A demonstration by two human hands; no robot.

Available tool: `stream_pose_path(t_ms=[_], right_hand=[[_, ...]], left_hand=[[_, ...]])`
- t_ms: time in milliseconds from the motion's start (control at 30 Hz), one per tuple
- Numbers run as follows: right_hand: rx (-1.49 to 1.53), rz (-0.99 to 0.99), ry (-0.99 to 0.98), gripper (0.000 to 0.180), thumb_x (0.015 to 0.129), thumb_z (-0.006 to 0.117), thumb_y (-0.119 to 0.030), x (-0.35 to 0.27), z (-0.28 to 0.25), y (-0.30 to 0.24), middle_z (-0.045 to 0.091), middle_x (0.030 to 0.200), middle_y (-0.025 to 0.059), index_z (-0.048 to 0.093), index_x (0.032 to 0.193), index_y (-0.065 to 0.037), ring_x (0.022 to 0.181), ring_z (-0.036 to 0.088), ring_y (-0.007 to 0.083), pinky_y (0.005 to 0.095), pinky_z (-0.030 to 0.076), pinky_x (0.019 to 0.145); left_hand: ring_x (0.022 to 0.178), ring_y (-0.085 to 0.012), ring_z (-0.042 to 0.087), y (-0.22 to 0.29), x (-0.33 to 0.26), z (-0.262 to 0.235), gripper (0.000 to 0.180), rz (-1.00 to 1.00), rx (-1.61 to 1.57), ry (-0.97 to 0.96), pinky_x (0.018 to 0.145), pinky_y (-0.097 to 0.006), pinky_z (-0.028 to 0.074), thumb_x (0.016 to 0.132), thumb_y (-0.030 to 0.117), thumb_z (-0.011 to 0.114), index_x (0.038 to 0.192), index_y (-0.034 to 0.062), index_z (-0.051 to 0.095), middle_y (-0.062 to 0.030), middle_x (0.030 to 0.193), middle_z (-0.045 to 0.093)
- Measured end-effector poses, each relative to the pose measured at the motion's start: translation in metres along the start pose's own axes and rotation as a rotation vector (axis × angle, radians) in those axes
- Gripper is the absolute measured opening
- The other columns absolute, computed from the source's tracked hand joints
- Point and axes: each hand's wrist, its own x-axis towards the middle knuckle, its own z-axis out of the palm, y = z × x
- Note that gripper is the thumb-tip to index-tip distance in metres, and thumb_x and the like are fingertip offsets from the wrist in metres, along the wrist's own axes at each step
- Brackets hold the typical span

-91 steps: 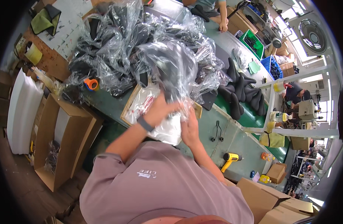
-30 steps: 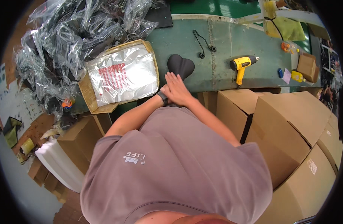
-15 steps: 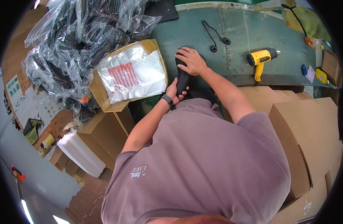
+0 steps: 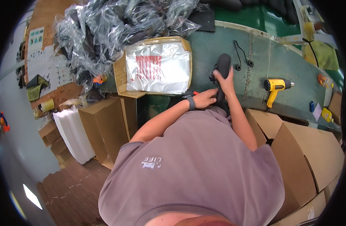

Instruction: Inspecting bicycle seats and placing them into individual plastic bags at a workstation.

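A long, narrow black bicycle saddle (image 4: pixel 222 71) of smooth matte padding lies on the green workbench (image 4: pixel 278 49), nose toward twelve o'clock, just at the bench's near edge in front of the person. The right hand (image 4: pixel 225 81) lies over its middle, fingers curled together and clamped around the saddle's side. The left hand (image 4: pixel 205 98), with a dark band on the wrist, grips the wide rear end at about seven o'clock from the right hand, fingers closed on it.

At nine o'clock from the saddle sits a shallow brown cardboard tray (image 4: pixel 119 77) holding flat, glossy clear plastic bags with a red printed panel (image 4: pixel 158 67). Beyond it, toward eleven o'clock, a crinkled heap of clear plastic wrapping (image 4: pixel 105 30) covers dark items. A thin black cord with two loops (image 4: pixel 240 58) lies just beside the saddle at two o'clock, and a yellow heat gun (image 4: pixel 275 88) rests well apart at three o'clock. Plain brown cardboard cartons (image 4: pixel 312 158) stand below the bench at four o'clock, flaps partly open; their contents cannot be seen.
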Motion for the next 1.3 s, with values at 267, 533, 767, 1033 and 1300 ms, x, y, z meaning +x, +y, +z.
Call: stream_pose_path(t_ms=[267,533,767,1033,1300], right_hand=[[0.241,0.347,-0.115,0.058,0.098,0.083,-0.012,-0.085,-0.032,0.015,0.072,0.103,0.0140,0.050,0.145,-0.003,0.067,0.070,0.0218,0.0393,0.061,0.055],[0.287,0.332,-0.207,0.041,0.106,0.076,-0.014,-0.143,0.002,-0.040,0.078,0.114,0.0189,0.053,0.138,-0.003,0.075,0.075,0.0252,0.0406,0.065,0.061],[-0.094,0.003,-0.253,0.065,0.100,0.085,-0.018,-0.141,0.122,-0.045,0.076,0.131,0.0191,0.054,0.154,0.003,0.098,0.077,0.0263,0.0412,0.065,0.086],[-0.828,-0.406,-0.289,0.083,0.094,0.087,-0.016,-0.127,0.193,-0.067,0.072,0.135,0.0292,0.048,0.167,-0.009,0.119,0.074,0.0468,0.0501,0.059,0.099],[-0.613,-0.743,-0.135,0.090,0.102,0.077,-0.012,-0.085,0.209,-0.045,0.073,0.122,0.0275,0.028,0.178,-0.018,0.094,0.077,0.0394,0.0514,0.063,0.080]], left_hand=[[0.106,-0.0391,0.075,-0.064,0.031,-0.161,0.038,0.173,0.862,0.695,0.089,-0.049,0.060,0.095,0.035,0.087,0.119,0.0085,0.075,-0.0174,0.113,0.077],[0.100,-0.0359,0.075,-0.131,0.031,-0.201,0.020,0.408,0.423,0.738,0.089,-0.047,0.059,0.102,0.026,0.077,0.104,0.0082,0.085,-0.0143,0.106,0.078],[0.087,-0.0134,0.075,-0.144,0.029,-0.233,0.020,0.022,-0.409,0.439,0.076,-0.029,0.060,0.105,0.023,0.080,0.111,0.0047,0.083,-0.0016,0.099,0.081],[0.094,-0.0305,0.078,-0.073,-0.058,-0.278,0.029,0.417,-0.216,0.962,0.090,-0.042,0.061,0.111,0.027,0.070,0.117,0.0014,0.083,-0.0127,0.102,0.083],[0.146,-0.0343,0.056,0.008,-0.234,-0.268,0.011,0.999,0.315,0.391,0.123,-0.048,0.043,0.109,0.016,0.070,0.108,0.0059,0.074,-0.0138,0.148,0.066]])
